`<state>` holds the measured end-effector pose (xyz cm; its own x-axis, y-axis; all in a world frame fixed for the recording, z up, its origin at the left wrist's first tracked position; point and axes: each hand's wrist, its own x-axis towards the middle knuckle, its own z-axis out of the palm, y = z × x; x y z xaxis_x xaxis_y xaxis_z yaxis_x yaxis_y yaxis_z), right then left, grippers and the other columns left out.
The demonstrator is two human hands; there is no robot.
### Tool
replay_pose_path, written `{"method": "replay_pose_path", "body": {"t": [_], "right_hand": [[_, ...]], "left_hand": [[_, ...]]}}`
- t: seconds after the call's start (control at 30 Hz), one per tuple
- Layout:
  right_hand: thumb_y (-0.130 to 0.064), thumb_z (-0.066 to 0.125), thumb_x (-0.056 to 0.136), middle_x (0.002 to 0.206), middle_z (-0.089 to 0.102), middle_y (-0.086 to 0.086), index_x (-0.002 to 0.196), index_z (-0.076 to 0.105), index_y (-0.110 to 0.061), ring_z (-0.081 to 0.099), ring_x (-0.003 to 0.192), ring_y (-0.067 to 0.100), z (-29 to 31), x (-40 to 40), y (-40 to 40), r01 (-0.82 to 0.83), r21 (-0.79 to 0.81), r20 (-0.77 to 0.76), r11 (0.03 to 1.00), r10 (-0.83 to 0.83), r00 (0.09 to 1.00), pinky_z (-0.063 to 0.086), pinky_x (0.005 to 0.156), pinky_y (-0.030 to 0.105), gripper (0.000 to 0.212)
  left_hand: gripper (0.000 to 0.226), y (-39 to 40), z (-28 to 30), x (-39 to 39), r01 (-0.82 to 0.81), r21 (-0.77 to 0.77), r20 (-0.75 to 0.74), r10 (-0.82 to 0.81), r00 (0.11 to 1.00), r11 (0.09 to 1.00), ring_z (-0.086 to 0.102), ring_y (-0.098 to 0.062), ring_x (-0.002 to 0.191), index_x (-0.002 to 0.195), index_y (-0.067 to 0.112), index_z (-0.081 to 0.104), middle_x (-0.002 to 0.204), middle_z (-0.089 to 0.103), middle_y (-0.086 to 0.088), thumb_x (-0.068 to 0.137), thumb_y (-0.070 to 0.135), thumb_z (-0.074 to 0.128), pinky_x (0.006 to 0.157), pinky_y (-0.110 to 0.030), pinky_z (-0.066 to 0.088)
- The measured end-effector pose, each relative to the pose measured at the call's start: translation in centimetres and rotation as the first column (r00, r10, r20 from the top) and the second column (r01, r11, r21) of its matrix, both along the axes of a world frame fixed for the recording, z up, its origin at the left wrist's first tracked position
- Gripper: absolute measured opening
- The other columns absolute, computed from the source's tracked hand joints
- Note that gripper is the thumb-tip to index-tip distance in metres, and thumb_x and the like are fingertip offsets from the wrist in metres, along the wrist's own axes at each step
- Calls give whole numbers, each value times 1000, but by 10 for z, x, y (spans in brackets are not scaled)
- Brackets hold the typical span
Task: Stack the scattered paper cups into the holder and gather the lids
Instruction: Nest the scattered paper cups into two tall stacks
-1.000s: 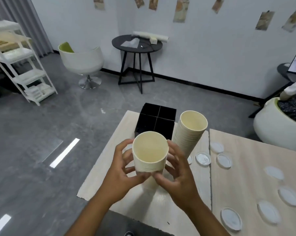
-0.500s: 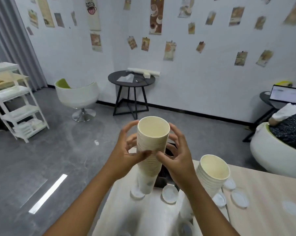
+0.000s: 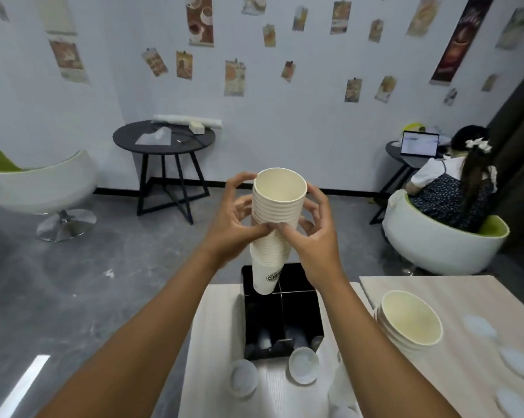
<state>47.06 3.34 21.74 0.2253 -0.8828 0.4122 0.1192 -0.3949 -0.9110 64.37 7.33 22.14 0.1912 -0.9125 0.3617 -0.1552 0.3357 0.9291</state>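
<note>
Cup stack: tall column of nested cream paper cups, upright, held in the air over the far left compartment of the holder; its bottom cup (green round logo) hangs at the compartment's mouth.
Left hand: grip closed round the stack's left side, thumb pressed on the front, fingers curled behind.
Right hand: grip closed round the stack's right side, thumb meeting the left thumb at the front.
Holder: black box split into four square compartments, standing on the bench.
Second cup stack: nested cups, tilted, on the bench right of the holder.
Lids: one touching the holder's near edge, one just left of it, others scattered at far right (blurred).
Background: seated person at a laptop, round black side table.
</note>
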Motion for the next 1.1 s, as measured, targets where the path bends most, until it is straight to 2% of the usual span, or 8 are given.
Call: {"method": "replay_pose_path", "body": {"t": [0.13,0.33,0.5,0.67,0.8,0.9,1.0,1.1], "right_hand": [[-1,81,82,137,61,-11,144,48,-30,56,129,6,-4,12,-15,38,-30,-15,999,-39,999,50,102,28,77],[-7,81,78,140,60,-7,145,46,-30,55,130,8,-32,32,-37,73,19,-18,997,-73,997,49,100,26,79],[-10,76,75,138,60,2,141,48,-37,57,132,22,-86,42,-47,95,88,-50,992,-91,995,50,109,45,76],[-4,76,80,141,57,1,144,44,-32,57,130,13,-128,41,-56,85,153,-120,985,-66,991,52,101,32,77],[-3,77,84,142,57,1,147,42,-32,61,126,17,-143,37,-59,86,190,-127,978,-62,990,56,100,36,77],[-10,79,87,145,56,-5,149,39,-35,58,130,16,-145,37,-59,77,185,-164,980,-46,985,55,104,40,79],[-18,83,87,149,52,-6,156,30,-37,55,134,14,-146,33,-55,59,215,-191,975,-18,981,52,108,42,89],[-21,83,87,152,47,-9,160,22,-39,50,139,11,-144,24,-46,49,254,-221,966,8,975,47,111,38,97]], "left_hand": [[91,-23,-7,12,20,-5,-16,-20,1000,1000,65,-29,127,139,37,44,133,68,-14,65,19,93,112,-64,45],[91,-50,-35,29,12,-1,-12,-12,1000,1000,65,-24,127,139,36,45,133,68,-11,65,16,94,115,-56,45],[88,-62,-90,32,-11,47,-17,11,1000,999,67,-23,123,138,31,45,130,69,-13,67,5,90,113,-46,49],[89,-67,-135,33,14,108,-46,-9,999,994,66,-19,124,142,27,41,133,66,-10,72,1,89,113,-42,49],[90,-70,-150,30,5,122,-41,0,999,993,64,-17,126,144,24,38,137,63,-9,73,3,89,111,-35,49],[92,-72,-150,29,11,135,-26,-8,1000,991,62,-11,127,149,24,34,140,59,-1,73,6,85,108,-27,48],[99,-69,-144,29,14,174,3,-15,1000,985,56,2,129,157,31,28,141,49,19,75,8,80,107,-19,45],[107,-55,-140,27,-7,187,38,0,999,982,50,5,134,160,35,22,143,44,23,76,12,83,115,-25,41]]}}
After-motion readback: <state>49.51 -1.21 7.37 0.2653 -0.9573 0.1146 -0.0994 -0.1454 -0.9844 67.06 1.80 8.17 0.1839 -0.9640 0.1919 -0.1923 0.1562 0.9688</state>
